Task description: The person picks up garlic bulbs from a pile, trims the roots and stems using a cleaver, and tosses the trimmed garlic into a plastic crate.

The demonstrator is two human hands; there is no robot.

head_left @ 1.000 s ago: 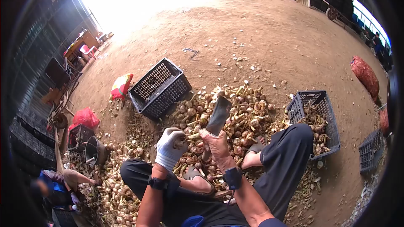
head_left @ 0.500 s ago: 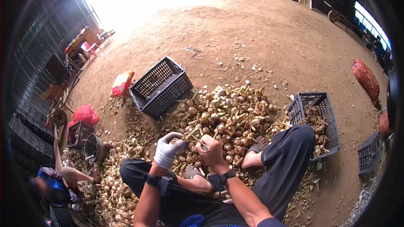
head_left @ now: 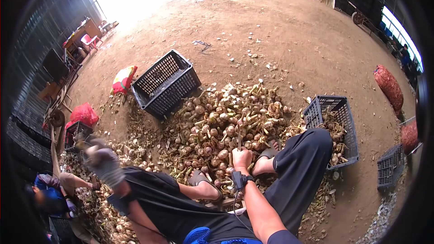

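My left hand (head_left: 105, 161), in a white-grey glove, is smeared by motion out to the left, over the cleaned garlic bulbs (head_left: 122, 212) beside my leg. A brownish blur shows at its fingertips, and I cannot tell whether it holds anything. Bare and closed, my right hand (head_left: 242, 158) grips a knife (head_left: 239, 136) whose thin blade points up and away from me. Before my feet spreads a heap of garlic (head_left: 226, 117) with stems on, right beyond the knife hand.
A black crate (head_left: 192, 81) stands behind the heap at left, beside a red-and-yellow bag (head_left: 124, 80). Another crate (head_left: 353, 129), at my right knee, holds stem trimmings. A person (head_left: 52, 194) in blue sits at lower left. A full red net sack (head_left: 389, 88) lies far right.
My left hand has swung from beside the right hand out to the left. The right hand has moved slightly right, its knife now upright. The view has shifted a little.
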